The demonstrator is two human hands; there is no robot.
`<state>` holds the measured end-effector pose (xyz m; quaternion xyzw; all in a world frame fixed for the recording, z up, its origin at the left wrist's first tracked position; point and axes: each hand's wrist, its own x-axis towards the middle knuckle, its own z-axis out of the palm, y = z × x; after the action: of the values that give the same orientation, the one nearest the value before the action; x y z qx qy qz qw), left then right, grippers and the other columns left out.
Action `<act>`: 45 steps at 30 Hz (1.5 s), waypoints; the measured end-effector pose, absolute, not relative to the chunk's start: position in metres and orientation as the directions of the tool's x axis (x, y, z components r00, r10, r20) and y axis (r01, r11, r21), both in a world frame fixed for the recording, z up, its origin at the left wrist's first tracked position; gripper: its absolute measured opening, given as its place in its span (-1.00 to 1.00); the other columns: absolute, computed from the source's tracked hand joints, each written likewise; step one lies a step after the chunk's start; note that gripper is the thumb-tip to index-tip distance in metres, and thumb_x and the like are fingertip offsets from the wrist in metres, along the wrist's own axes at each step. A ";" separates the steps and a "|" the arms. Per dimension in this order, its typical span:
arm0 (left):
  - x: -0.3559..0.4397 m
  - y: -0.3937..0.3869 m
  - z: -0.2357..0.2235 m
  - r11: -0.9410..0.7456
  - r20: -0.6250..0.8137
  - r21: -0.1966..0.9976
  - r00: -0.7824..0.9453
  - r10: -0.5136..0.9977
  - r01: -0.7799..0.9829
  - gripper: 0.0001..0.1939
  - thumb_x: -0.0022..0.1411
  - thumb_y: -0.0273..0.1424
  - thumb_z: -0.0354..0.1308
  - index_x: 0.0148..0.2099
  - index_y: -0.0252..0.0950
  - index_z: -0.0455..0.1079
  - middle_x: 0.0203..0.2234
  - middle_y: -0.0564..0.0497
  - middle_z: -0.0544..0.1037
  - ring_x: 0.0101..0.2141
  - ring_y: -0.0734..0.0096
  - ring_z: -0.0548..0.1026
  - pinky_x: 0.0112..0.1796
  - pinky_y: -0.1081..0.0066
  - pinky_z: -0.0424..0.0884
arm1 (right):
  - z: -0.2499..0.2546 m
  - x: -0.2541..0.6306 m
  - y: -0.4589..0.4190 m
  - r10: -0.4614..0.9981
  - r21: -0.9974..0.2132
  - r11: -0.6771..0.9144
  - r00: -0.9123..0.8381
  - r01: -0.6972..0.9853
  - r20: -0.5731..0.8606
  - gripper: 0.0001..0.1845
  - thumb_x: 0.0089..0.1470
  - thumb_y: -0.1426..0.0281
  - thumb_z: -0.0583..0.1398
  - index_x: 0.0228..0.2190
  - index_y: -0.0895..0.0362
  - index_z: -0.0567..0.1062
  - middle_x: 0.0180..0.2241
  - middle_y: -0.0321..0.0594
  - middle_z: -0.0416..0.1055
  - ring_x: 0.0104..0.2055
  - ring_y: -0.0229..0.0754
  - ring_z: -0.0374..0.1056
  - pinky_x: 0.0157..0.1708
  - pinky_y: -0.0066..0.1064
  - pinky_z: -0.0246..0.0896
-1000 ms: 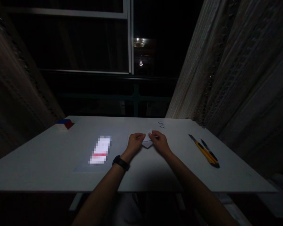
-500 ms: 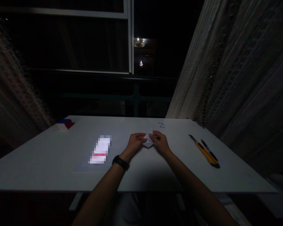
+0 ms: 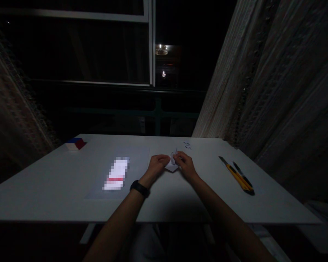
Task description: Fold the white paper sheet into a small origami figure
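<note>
A small folded piece of white paper (image 3: 171, 165) sits between my two hands above the middle of the white table (image 3: 57, 182). My left hand (image 3: 157, 164), with a black watch at the wrist, pinches its left side with curled fingers. On the other side my right hand (image 3: 185, 164) pinches the paper's right part, where a thin flap stands up. Both hands rest close together near the table surface.
A blurred-out card or sheet (image 3: 116, 173) lies left of my hands. A red, white and blue cube (image 3: 74, 143) sits at the far left corner. A yellow utility knife (image 3: 236, 174) and a dark pen (image 3: 242, 174) lie at the right. Small paper scraps (image 3: 187, 145) lie beyond my hands. Curtains hang on both sides.
My hands have drawn slightly closer together and a flap of the paper now stands up between the fingers. The left curtain has shifted.
</note>
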<state>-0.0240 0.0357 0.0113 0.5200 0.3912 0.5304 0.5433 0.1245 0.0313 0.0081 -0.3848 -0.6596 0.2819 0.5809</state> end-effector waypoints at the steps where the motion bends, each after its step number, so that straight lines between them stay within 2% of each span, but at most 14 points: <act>1: -0.024 0.036 0.012 -0.118 0.139 0.981 0.132 0.982 -0.153 -0.69 -0.12 -0.29 0.26 -0.36 -0.46 0.47 -0.52 -0.11 0.53 -0.50 0.40 0.44 -0.46 0.46 0.30 | 0.009 0.125 0.031 0.833 -0.816 0.549 -0.033 0.181 0.553 -0.74 -0.03 0.19 0.15 -0.56 0.12 0.41 -0.41 -0.24 0.31 -0.36 -0.21 0.27 -0.39 -0.43 0.19; 8: -0.024 0.034 0.015 -0.167 0.179 0.981 0.136 0.974 -0.099 -0.72 -0.10 -0.28 0.24 -0.42 -0.45 0.49 -0.53 -0.09 0.53 -0.50 0.39 0.44 -0.45 0.46 0.29 | 0.012 0.125 0.028 0.835 -0.824 0.549 -0.053 0.137 0.548 -0.71 -0.05 0.17 0.15 -0.60 0.12 0.41 -0.27 -0.18 0.39 -0.25 -0.15 0.30 -0.30 -0.38 0.19; 17: -0.022 0.033 0.017 -0.131 0.154 0.979 0.147 0.977 -0.157 -0.74 -0.10 -0.39 0.23 -0.31 -0.45 0.49 -0.43 -0.13 0.56 -0.44 0.37 0.47 -0.38 0.44 0.34 | 0.012 0.125 0.029 0.861 -0.857 0.509 -0.036 0.084 0.508 -0.69 -0.05 0.15 0.15 -0.58 0.12 0.46 -0.36 -0.22 0.39 -0.28 -0.17 0.30 -0.27 -0.37 0.16; 22: -0.023 0.033 0.017 -0.140 0.167 0.977 0.168 0.972 -0.161 -0.71 -0.09 -0.38 0.24 -0.28 -0.44 0.49 -0.42 -0.13 0.56 -0.42 0.34 0.48 -0.35 0.40 0.36 | 0.006 0.126 0.036 0.897 -0.898 0.439 0.051 0.009 0.439 -0.69 -0.07 0.15 0.17 -0.57 0.14 0.50 -0.40 -0.23 0.40 -0.35 -0.19 0.29 -0.32 -0.36 0.16; 25: -0.023 0.035 0.015 -0.160 0.189 0.972 0.169 0.967 -0.175 -0.69 -0.10 -0.37 0.25 -0.26 -0.45 0.49 -0.40 -0.15 0.56 -0.40 0.31 0.49 -0.32 0.37 0.37 | 0.008 0.127 0.037 0.895 -0.897 0.442 0.068 -0.009 0.441 -0.71 -0.10 0.18 0.19 -0.61 0.14 0.49 -0.35 -0.20 0.41 -0.30 -0.16 0.31 -0.28 -0.34 0.17; 28: -0.023 0.037 0.012 -0.174 0.202 0.969 0.151 0.968 -0.176 -0.69 -0.09 -0.37 0.25 -0.26 -0.44 0.49 -0.39 -0.16 0.56 -0.37 0.29 0.50 -0.31 0.36 0.38 | 0.013 0.127 0.033 0.868 -0.868 0.493 0.021 0.058 0.495 -0.72 -0.10 0.22 0.20 -0.67 0.13 0.48 -0.27 -0.16 0.41 -0.19 -0.11 0.31 -0.18 -0.29 0.15; 32: -0.023 0.038 0.012 -0.202 0.223 0.966 0.120 0.967 -0.164 -0.69 -0.08 -0.37 0.24 -0.24 -0.43 0.48 -0.37 -0.15 0.57 -0.34 0.27 0.50 -0.28 0.34 0.38 | 0.015 0.125 0.029 0.873 -0.866 0.488 -0.049 0.106 0.486 -0.78 -0.10 0.25 0.20 -0.58 0.12 0.54 -0.18 -0.13 0.40 -0.16 -0.10 0.31 -0.11 -0.24 0.13; 37: -0.024 0.036 0.016 -0.251 0.264 0.957 0.081 0.961 -0.145 -0.69 -0.07 -0.33 0.25 -0.24 -0.39 0.50 -0.31 -0.14 0.56 -0.29 0.25 0.49 -0.21 0.31 0.37 | 0.009 0.123 0.032 0.906 -0.907 0.422 -0.026 0.001 0.422 -0.82 -0.14 0.27 0.22 -0.54 0.12 0.55 -0.14 -0.15 0.39 -0.13 -0.09 0.30 -0.09 -0.23 0.12; 41: -0.023 0.031 0.020 -0.286 0.301 0.948 0.106 0.948 -0.140 -0.67 -0.06 -0.33 0.24 -0.22 -0.40 0.50 -0.30 -0.15 0.56 -0.27 0.24 0.49 -0.17 0.28 0.36 | 0.008 0.121 0.033 0.940 -0.936 0.339 0.003 -0.090 0.340 -0.72 -0.18 0.24 0.24 -0.37 0.12 0.55 -0.18 -0.15 0.42 -0.15 -0.06 0.31 -0.14 -0.23 0.16; 45: -0.024 0.030 0.021 -0.302 0.310 0.948 0.075 0.948 -0.103 -0.70 -0.04 -0.34 0.23 -0.23 -0.39 0.50 -0.31 -0.14 0.56 -0.29 0.25 0.49 -0.20 0.30 0.37 | 0.014 0.118 0.028 0.942 -0.935 0.337 0.047 -0.114 0.333 -0.74 -0.20 0.22 0.26 -0.45 0.13 0.54 -0.28 -0.18 0.45 -0.23 -0.10 0.32 -0.20 -0.26 0.19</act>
<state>-0.0235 0.0295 0.0207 0.5703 0.3703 0.5705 0.4605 0.1177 0.0279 0.0143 -0.3831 -0.5399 0.4299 0.6139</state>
